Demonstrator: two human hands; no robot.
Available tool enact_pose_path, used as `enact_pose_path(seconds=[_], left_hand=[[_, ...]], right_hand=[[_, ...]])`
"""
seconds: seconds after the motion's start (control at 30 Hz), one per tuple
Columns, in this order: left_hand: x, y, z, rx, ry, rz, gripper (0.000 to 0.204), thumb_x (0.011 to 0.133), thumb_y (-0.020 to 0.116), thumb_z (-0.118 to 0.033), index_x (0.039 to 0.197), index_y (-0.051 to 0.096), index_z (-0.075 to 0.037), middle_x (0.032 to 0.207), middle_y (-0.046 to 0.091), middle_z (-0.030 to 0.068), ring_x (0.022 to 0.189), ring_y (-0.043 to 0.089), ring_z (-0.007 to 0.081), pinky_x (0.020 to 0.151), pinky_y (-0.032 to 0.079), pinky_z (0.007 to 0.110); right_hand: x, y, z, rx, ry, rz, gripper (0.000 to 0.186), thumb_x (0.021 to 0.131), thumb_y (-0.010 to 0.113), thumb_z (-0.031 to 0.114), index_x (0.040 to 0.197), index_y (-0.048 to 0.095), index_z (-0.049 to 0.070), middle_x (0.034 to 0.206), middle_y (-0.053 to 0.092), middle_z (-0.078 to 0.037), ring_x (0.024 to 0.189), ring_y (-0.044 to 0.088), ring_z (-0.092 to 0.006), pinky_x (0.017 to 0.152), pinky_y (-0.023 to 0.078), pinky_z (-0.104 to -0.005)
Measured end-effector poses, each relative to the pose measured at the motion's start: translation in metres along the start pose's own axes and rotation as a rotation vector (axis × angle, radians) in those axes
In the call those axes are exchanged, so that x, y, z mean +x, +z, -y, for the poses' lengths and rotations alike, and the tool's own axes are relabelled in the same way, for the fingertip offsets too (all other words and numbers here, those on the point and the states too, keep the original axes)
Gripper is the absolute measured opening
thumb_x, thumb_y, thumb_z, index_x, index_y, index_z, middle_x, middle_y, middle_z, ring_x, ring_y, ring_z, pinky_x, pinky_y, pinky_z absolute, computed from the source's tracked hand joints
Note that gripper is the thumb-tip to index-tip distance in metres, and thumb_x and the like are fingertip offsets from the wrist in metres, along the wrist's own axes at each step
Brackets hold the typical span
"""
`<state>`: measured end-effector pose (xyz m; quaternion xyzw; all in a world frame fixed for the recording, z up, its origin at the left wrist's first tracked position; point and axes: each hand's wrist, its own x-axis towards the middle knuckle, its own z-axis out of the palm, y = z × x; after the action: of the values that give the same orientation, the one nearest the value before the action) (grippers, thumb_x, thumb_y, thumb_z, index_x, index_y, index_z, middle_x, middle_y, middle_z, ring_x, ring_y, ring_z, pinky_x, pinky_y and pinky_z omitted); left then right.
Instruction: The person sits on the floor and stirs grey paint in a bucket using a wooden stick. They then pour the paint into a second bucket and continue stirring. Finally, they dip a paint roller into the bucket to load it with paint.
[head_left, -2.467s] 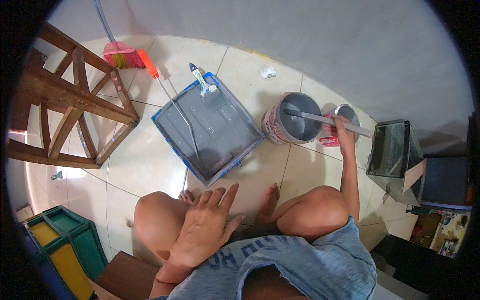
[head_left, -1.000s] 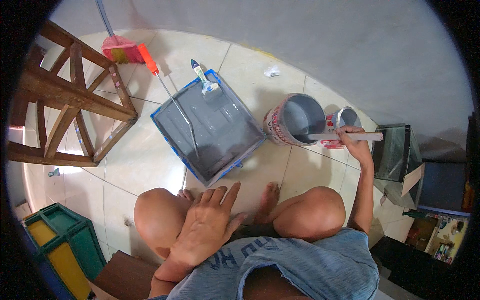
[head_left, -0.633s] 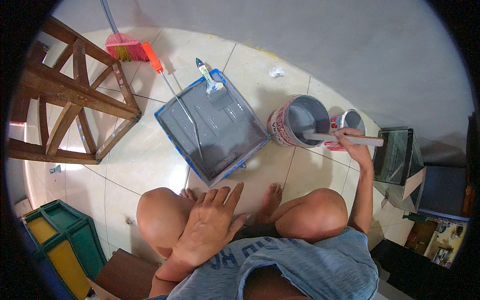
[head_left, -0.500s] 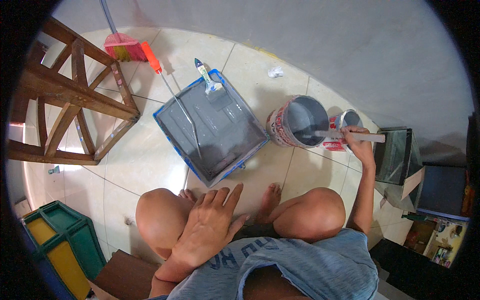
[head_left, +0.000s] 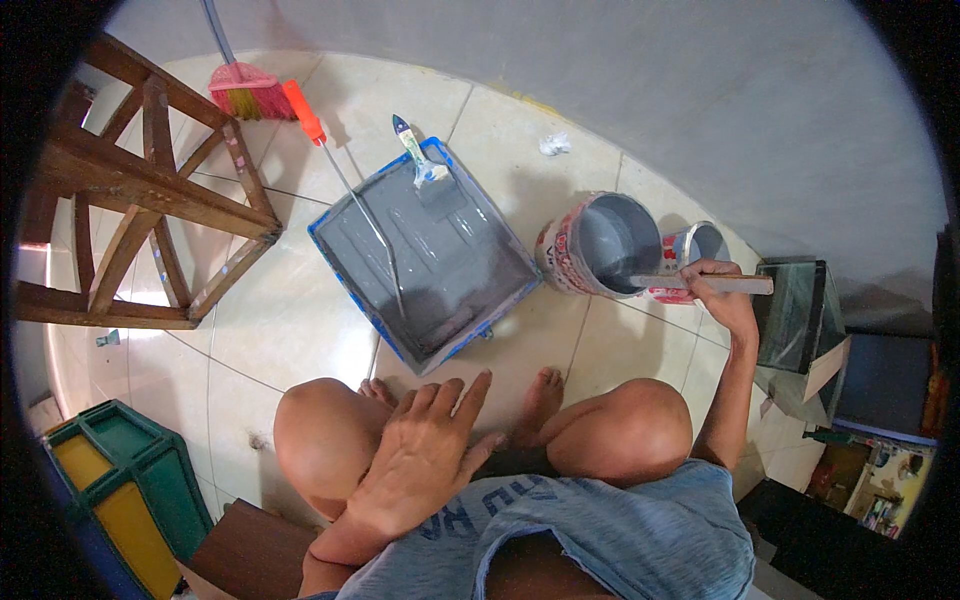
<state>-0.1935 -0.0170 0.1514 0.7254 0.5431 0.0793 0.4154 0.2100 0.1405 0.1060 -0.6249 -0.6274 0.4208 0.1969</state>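
Wooden frame (head_left: 160,180): far to the left of the bucket (head_left: 570,255), brown, with crossed bars.
Tray (head_left: 480,240): just left of the bucket, turned like a diamond, blue on the rim, grey and wet inside. Very close to the bucket at one corner; cannot tell if touching.
Bucket: upright on the floor tiles (head_left: 640,345), round mouth in plain sight, grey paint inside.
Roller with the orange handle (head_left: 305,113): left of the bucket, handle poking out past the tray, bent wire reaching down into the tray.
Stick (head_left: 745,284): long, thin and flat. Left end in the bucket's mouth, on the side nearer the body; cannot tell how deep. Long way going from the bucket out to the right, almost straight sideways.
Small can (head_left: 673,295): just right of the bucket, red and white, partly behind the stick.
Left hand (head_left: 425,440): left of the bucket and closer to the body, by the left knee (head_left: 325,430). Fingers loose and spread, with nothing in them. Farther from the stick.
Right hand (head_left: 722,295): right of the bucket, nearer to the stick and right on it. Fingers bent around the stick, gripping past the bucket's rim, with the bucket to the left of the fingertips.
Brush (head_left: 420,160): left of the bucket, laid over the tray's far rim.
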Motion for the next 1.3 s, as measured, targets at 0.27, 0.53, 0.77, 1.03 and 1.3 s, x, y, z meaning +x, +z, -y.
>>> enact_pose_path(seconds=[0.27, 0.53, 0.77, 1.03, 1.3], left_hand=[[0.002, 0.004, 0.000, 0.024, 0.026, -0.006, 0.059, 0.089, 0.057, -0.034, 0.137, 0.039, -0.004, 0.121, 0.053, 0.0197, 0.110, 0.053, 0.0384, 0.095, 0.043, 0.046], [0.000, 0.003, 0.001, 0.025, 0.008, -0.003, 0.060, 0.089, 0.057, -0.034, 0.137, 0.038, -0.004, 0.122, 0.053, 0.0187, 0.111, 0.052, 0.0384, 0.098, 0.040, 0.047], [-0.003, 0.002, 0.005, 0.017, 0.010, -0.022, 0.059, 0.089, 0.058, -0.034, 0.136, 0.040, -0.003, 0.121, 0.053, 0.0192, 0.110, 0.052, 0.0390, 0.098, 0.039, 0.049], [-0.002, -0.001, 0.004, -0.020, 0.014, 0.003, 0.060, 0.087, 0.060, -0.030, 0.137, 0.039, -0.003, 0.121, 0.052, 0.0201, 0.110, 0.051, 0.0387, 0.095, 0.043, 0.046], [0.000, -0.003, 0.004, -0.010, 0.008, 0.028, 0.062, 0.087, 0.060, -0.029, 0.139, 0.037, -0.004, 0.123, 0.051, 0.0201, 0.112, 0.051, 0.0386, 0.097, 0.042, 0.046]], right_hand=[[0.021, 0.027, 0.002, -0.061, 0.019, -0.014, 0.026, 0.088, 0.064, 0.026, 0.090, 0.069, 0.001, 0.078, 0.068, -0.008, 0.063, 0.064, -0.0126, 0.055, 0.053, -0.0238], [0.041, 0.042, 0.026, -0.159, -0.164, -0.136, 0.019, 0.089, 0.062, 0.014, 0.088, 0.068, -0.003, 0.073, 0.067, -0.008, 0.064, 0.062, -0.0125, 0.058, 0.048, -0.0254], [0.033, 0.003, 0.000, -0.380, -0.164, -0.105, 0.024, 0.087, 0.064, 0.021, 0.085, 0.069, -0.003, 0.071, 0.067, -0.008, 0.061, 0.062, -0.0135, 0.058, 0.050, -0.0277], [0.018, 0.021, 0.013, 0.002, 0.033, 0.027, 0.021, 0.086, 0.066, 0.018, 0.084, 0.069, -0.003, 0.077, 0.068, -0.009, 0.061, 0.065, -0.0142, 0.060, 0.056, -0.0267], [0.040, 0.034, 0.010, -0.285, -0.161, -0.163, 0.025, 0.090, 0.061, 0.021, 0.091, 0.068, -0.003, 0.077, 0.068, -0.011, 0.068, 0.066, -0.0170, 0.065, 0.052, -0.0282]])
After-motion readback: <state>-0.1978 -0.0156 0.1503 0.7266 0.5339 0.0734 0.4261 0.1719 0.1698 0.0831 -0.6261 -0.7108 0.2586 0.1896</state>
